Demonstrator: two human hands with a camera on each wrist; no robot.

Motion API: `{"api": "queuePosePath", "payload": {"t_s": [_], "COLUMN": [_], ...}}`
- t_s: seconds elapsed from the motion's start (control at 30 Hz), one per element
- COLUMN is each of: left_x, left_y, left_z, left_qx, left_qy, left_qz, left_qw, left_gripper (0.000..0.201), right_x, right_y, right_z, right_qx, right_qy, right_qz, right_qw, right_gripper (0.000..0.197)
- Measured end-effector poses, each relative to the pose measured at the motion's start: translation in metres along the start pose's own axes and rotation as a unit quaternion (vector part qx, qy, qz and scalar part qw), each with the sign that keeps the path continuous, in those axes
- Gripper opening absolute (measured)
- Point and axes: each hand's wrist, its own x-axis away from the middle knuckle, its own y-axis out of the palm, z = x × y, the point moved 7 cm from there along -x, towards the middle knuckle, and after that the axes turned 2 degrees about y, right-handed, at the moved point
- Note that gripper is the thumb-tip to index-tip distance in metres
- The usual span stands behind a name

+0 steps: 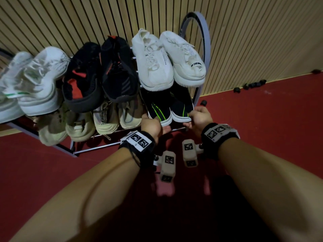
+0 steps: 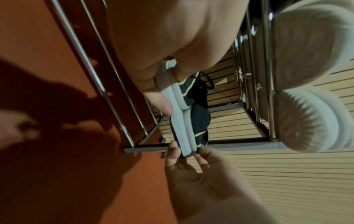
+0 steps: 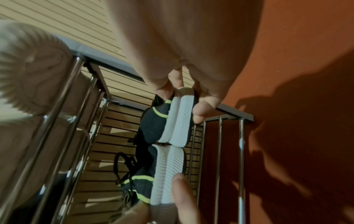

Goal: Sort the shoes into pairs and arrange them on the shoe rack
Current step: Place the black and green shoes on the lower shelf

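Observation:
A pair of black shoes with neon-green stripes and white soles sits at the right end of the rack's lower tier. My left hand grips the toe of the left black shoe, thumb on top and fingers under the sole. My right hand pinches the toe of the right black shoe. In the left wrist view, my left hand holds one white sole and my right hand pinches the other shoe. The right wrist view shows my right hand on its shoe.
The upper tier holds a white-green pair, a black-orange pair and a white pair. Beige shoes fill the lower tier's left side. Small black pieces lie on the red floor by the slatted wall.

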Motion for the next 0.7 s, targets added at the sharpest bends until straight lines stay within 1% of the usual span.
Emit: {"api": "queuePosePath", "payload": {"t_s": [0.1, 0.17, 0.23, 0.37, 0.47, 0.53, 0.57, 0.6, 0.67, 0.7], "left_x": [0.000, -0.001, 0.000, 0.004, 0.005, 0.006, 0.006, 0.007, 0.013, 0.017], "left_y": [0.000, 0.000, 0.000, 0.002, 0.002, 0.001, 0.000, -0.001, -0.001, 0.000], "left_z": [-0.002, -0.003, -0.003, -0.002, -0.003, -0.004, -0.005, -0.005, -0.008, -0.011], "left_qx": [0.015, 0.022, 0.022, 0.023, 0.025, 0.030, 0.032, 0.035, 0.042, 0.042], "left_qy": [-0.002, -0.003, 0.002, 0.014, 0.016, 0.013, 0.015, 0.018, 0.021, 0.019], "left_qz": [0.015, 0.020, 0.026, 0.020, 0.011, 0.011, 0.014, 0.016, 0.016, 0.016], "left_qw": [1.000, 1.000, 0.999, 0.999, 0.999, 0.999, 0.999, 0.999, 0.999, 0.999], "left_gripper": [0.026, 0.031, 0.033, 0.029, 0.026, 0.025, 0.027, 0.029, 0.033, 0.035], "right_x": [0.000, 0.000, -0.001, 0.001, 0.004, 0.008, 0.010, 0.012, 0.020, 0.025], "right_y": [0.001, 0.001, 0.001, 0.001, 0.002, 0.004, 0.005, 0.005, 0.003, 0.001], "right_z": [0.003, 0.004, 0.005, 0.006, 0.005, 0.002, 0.001, 0.001, 0.001, 0.000], "right_qx": [-0.025, -0.044, -0.053, -0.074, -0.073, -0.066, -0.063, -0.063, -0.070, -0.072], "right_qy": [0.015, 0.023, 0.025, 0.038, 0.059, 0.063, 0.063, 0.065, 0.079, 0.085], "right_qz": [-0.013, -0.014, -0.015, -0.033, -0.043, -0.063, -0.070, -0.072, -0.070, -0.070], "right_qw": [0.999, 0.999, 0.998, 0.996, 0.995, 0.994, 0.994, 0.993, 0.992, 0.991], "right_gripper": [0.024, 0.028, 0.027, 0.021, 0.030, 0.033, 0.030, 0.024, 0.005, 0.003]}}
